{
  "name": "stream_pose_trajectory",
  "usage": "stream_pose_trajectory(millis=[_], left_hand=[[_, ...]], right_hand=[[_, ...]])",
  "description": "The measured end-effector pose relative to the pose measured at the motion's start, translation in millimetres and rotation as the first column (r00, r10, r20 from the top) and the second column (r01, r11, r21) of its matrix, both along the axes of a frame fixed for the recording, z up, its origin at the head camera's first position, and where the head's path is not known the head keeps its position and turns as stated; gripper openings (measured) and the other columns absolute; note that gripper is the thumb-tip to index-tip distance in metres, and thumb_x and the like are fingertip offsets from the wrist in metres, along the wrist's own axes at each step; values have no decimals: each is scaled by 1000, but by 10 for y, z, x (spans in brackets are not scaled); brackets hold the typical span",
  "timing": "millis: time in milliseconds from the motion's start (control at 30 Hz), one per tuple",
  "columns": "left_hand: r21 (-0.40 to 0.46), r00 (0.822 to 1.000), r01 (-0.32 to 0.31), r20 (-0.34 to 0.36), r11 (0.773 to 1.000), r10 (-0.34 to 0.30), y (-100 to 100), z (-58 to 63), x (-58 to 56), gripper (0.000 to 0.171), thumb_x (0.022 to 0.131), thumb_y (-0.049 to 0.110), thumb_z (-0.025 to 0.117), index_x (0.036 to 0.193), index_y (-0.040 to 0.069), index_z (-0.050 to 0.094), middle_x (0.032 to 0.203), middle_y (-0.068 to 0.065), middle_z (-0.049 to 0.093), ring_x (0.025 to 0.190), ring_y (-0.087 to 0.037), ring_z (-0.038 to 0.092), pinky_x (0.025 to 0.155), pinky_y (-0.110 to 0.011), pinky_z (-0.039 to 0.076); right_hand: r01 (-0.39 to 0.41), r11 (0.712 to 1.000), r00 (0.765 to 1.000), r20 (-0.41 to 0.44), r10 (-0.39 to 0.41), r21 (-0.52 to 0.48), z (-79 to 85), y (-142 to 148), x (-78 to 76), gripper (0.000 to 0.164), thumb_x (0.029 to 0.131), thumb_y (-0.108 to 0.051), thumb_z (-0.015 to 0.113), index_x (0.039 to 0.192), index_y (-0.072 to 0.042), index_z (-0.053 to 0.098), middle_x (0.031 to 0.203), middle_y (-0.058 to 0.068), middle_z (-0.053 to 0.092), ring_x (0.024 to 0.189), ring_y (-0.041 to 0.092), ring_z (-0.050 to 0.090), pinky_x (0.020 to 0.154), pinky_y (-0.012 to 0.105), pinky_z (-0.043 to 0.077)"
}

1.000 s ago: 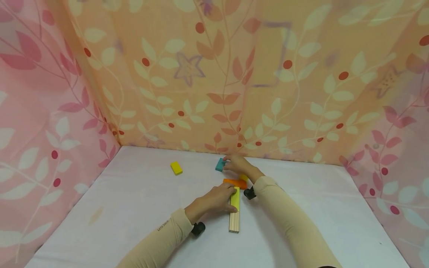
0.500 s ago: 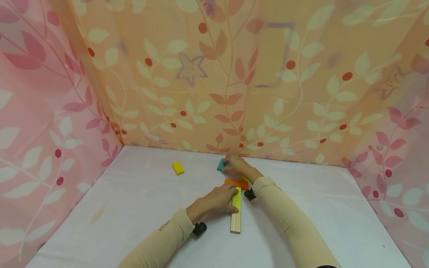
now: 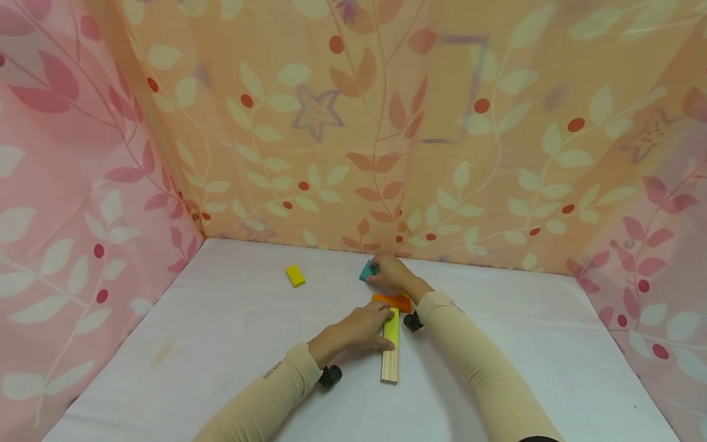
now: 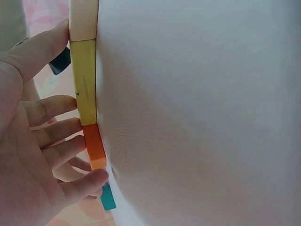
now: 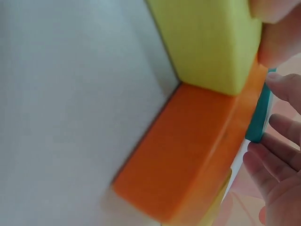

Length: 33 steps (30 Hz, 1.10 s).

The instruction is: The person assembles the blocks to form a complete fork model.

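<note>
Fingertips and thumb of my left hand (image 3: 359, 326) rest on a lime-yellow block (image 3: 392, 328). In the left wrist view its fingers (image 4: 51, 110) are fairly straight along the row. End to end with the yellow block lies a plain wooden block (image 3: 389, 368). Beyond its far end an orange block (image 3: 383, 299) lies crosswise, touching it in the right wrist view. Farther back, my right hand (image 3: 393, 274) pinches a small teal block (image 5: 258, 120) between thumb and fingers. A second yellow block (image 5: 218, 202) shows behind the orange one, mostly hidden by the right wrist in the head view.
Away to the left lies a separate yellow block (image 3: 295, 276). The blocks are on a white-covered table (image 3: 193, 368), enclosed by patterned cloth at the back (image 3: 265, 153) and both sides. A black camera (image 3: 330, 376) sits under each wrist.
The head view has shifted slightly. My right fingers reach a little farther over the teal block, which looks slightly turned. My left hand keeps its place on the lime-yellow block.
</note>
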<state>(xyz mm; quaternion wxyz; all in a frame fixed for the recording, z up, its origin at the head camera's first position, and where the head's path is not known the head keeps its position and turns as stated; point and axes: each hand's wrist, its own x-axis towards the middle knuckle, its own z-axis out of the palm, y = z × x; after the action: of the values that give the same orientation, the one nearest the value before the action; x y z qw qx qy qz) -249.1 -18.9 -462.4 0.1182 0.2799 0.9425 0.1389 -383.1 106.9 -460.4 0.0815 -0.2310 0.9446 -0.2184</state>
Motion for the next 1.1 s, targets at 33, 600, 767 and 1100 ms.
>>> stream_pose_trajectory(millis=[33, 600, 767, 1100], left_hand=[[0, 1000, -2, 6, 1000, 2, 1, -1, -3, 71, 82, 50, 73, 138, 13, 51, 142, -1, 49, 123, -15, 50, 104, -40, 46], [0, 999, -17, 33, 1000, 17, -2, 0, -26, 73, 82, 51, 73, 139, 12, 51, 145, -3, 47, 131, -18, 45, 106, -42, 45], [3, 999, -16, 33, 1000, 16, 2, -16, -32, 73, 81, 51, 73, 139, 11, 52, 144, -3, 48, 130, -19, 46, 106, -45, 44], [13, 999, -20, 46, 1000, 20, -6, 6, -5, 74, 81, 51, 74, 139, 11, 51, 144, -4, 47, 127, -19, 48, 106, -42, 45]], right_hand=[[4, 1000, 1000, 2, -4, 0, -2, 9, -2, 42, 87, -29, 74, 119, -4, 65, 121, 10, 63, 104, 25, 58, 104, 42, 48], [-24, 999, 999, -35, 23, -28, 79, 84, -30, 39, 85, -26, 76, 115, -3, 67, 123, 13, 60, 98, 24, 57, 98, 39, 52], [-10, 998, 1000, -25, 9, -55, 87, 99, -24, 38, 85, -25, 76, 114, -4, 67, 124, 12, 60, 98, 24, 57, 97, 40, 52], [-4, 996, 1000, -3, 4, -84, 219, 170, 49, 37, 86, -25, 75, 115, -3, 67, 122, 12, 58, 98, 24, 56, 96, 40, 52]])
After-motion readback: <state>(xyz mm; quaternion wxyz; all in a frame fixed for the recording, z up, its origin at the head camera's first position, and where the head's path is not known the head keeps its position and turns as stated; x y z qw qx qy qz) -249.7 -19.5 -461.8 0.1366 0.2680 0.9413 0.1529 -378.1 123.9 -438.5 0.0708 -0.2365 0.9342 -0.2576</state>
